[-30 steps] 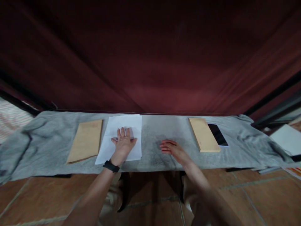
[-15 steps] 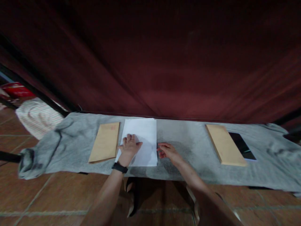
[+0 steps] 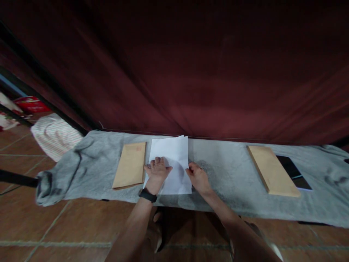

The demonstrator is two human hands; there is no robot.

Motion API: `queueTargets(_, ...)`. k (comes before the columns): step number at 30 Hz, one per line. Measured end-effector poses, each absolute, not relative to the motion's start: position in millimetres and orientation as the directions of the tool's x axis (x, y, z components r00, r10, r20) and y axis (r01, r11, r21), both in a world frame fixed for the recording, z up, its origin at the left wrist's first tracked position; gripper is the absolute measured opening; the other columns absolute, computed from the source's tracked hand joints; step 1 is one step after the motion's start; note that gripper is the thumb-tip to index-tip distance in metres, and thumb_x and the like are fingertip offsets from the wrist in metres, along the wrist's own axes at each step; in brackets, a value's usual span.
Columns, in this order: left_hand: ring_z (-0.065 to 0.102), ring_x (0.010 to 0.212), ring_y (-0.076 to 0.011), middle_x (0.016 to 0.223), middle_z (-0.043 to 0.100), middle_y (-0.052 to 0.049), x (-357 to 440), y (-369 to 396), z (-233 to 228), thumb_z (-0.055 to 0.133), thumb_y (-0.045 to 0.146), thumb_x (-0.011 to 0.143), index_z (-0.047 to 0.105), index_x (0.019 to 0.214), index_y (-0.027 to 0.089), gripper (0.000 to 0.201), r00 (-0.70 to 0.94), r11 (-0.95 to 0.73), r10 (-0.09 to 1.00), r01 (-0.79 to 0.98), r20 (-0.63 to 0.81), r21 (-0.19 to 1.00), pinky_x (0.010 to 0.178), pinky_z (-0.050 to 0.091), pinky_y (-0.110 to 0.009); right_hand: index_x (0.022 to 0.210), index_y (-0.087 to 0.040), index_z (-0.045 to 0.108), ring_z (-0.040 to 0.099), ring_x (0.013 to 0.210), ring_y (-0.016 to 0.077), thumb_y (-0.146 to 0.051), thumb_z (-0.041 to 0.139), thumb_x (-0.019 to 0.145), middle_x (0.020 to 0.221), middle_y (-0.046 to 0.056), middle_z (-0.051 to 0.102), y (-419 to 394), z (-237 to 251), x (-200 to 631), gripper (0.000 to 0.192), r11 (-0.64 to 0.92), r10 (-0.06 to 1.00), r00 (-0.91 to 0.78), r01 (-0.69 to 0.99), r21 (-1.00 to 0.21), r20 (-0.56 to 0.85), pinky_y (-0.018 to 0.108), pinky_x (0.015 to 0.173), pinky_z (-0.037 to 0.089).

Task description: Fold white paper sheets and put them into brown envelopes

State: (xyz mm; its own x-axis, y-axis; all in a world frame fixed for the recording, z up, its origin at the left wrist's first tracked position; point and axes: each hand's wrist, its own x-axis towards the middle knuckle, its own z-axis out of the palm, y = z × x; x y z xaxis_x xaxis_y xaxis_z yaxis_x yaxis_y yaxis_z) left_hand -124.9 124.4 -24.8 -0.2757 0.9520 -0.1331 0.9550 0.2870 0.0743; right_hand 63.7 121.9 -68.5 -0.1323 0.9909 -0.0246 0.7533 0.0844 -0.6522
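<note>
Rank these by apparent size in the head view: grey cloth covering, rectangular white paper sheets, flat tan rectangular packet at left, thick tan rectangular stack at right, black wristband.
Largest to smallest:
1. Grey cloth covering
2. White paper sheets
3. Tan packet and tan stack: too alike to rank
4. Black wristband

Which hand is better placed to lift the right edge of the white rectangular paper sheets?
Probably the right hand: its fingers are at the right edge of the white rectangular paper sheets, while the left hand lies spread on top.
</note>
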Motion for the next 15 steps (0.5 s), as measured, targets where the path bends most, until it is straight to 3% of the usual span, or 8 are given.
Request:
queueTargets(3,0.052,0.129,-0.0414,0.143,0.056,-0.019,-126.4,124.8,-27.0,0.068,0.047,0.086,0.059,0.140,0.022,0.060,-0.274,0.283,0.956,0.955,-0.109,0.083,0.101,0.044,-0.062,0.106,-0.024,0.066,0.073,0.084,0.0188,-0.027,0.052,0.100,0.102,0.006,0.076,117.2,-61.7,61.1,0.015,0.092,0.995,-0.104,0.882,-0.463,0.000,0.025,0.068,0.044)
queueTargets(6,0.051,0.130,-0.0415,0.144,0.056,-0.019,-125.9,126.3,-28.1,0.070,0.044,0.085,0.058,0.140,0.021,0.062,-0.288,0.302,0.948,0.948,-0.134,0.096,0.098,0.047,-0.058,0.105,-0.023,0.065,0.072,0.082,0.0188,-0.025,0.049,0.101,0.104,0.007,0.075,114.1,-59.5,59.7,0.016,0.121,0.993,-0.115,0.912,-0.393,0.038,0.025,0.065,0.043)
queueTargets(10,0.050,0.134,-0.0410,0.148,0.054,-0.019,-126.0,128.2,-24.2,0.068,0.042,0.086,0.058,0.140,0.019,0.059,-0.291,0.310,0.945,0.942,-0.148,0.126,0.104,0.045,-0.058,0.097,-0.023,0.064,0.070,0.080,0.0179,-0.021,0.051,0.096,0.096,0.005,0.074,117.2,-65.1,59.5,0.013,0.178,0.984,-0.136,0.802,-0.571,0.116,0.025,0.067,0.044)
queueTargets(15,0.038,0.148,-0.0399,0.164,0.034,-0.023,-130.6,132.7,-9.8,0.054,0.055,0.094,0.040,0.155,0.015,0.074,-0.327,0.348,0.937,0.906,-0.123,0.240,0.115,0.037,-0.055,0.089,-0.024,0.061,0.064,0.071,0.0171,-0.030,0.047,0.090,0.077,-0.001,0.068,132.1,-75.6,72.9,0.015,0.140,0.989,-0.014,0.440,-0.887,0.149,0.026,0.068,0.045)
